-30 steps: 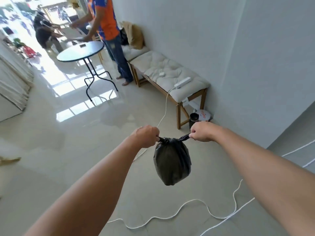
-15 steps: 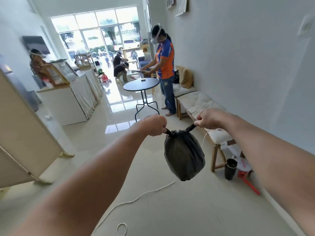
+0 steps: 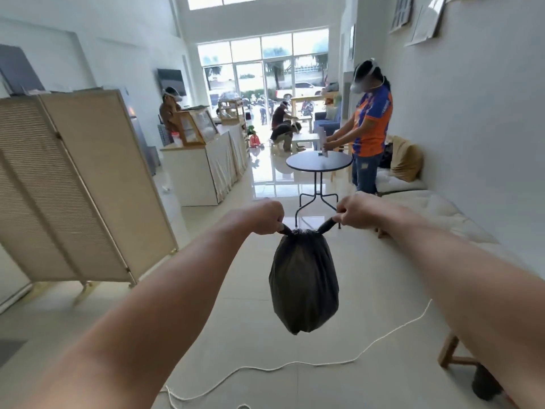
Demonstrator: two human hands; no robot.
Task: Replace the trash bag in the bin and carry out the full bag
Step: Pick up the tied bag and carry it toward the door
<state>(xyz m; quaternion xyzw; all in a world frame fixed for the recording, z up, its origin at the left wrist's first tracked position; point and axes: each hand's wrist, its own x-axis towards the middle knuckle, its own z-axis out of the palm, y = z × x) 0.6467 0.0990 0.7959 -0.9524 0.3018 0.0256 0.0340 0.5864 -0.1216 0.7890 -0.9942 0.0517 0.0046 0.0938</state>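
A full black trash bag (image 3: 303, 281) hangs in the air in front of me, above the tiled floor. Its top is gathered into two short twisted ends. My left hand (image 3: 262, 216) is clenched on the left end and my right hand (image 3: 358, 210) is clenched on the right end, both arms stretched forward. The bin itself is not in view.
A white cord (image 3: 339, 363) snakes across the floor below the bag. A folding screen (image 3: 79, 184) stands at left, a cushioned wooden bench (image 3: 448, 219) along the right wall. Ahead are a round black table (image 3: 319, 161), a person in an orange shirt (image 3: 370, 125), and a counter (image 3: 191, 172).
The view has lifted from the floor to look down the room toward the glass doors. The bag stays held between both hands, and the bench has slid to the right edge.
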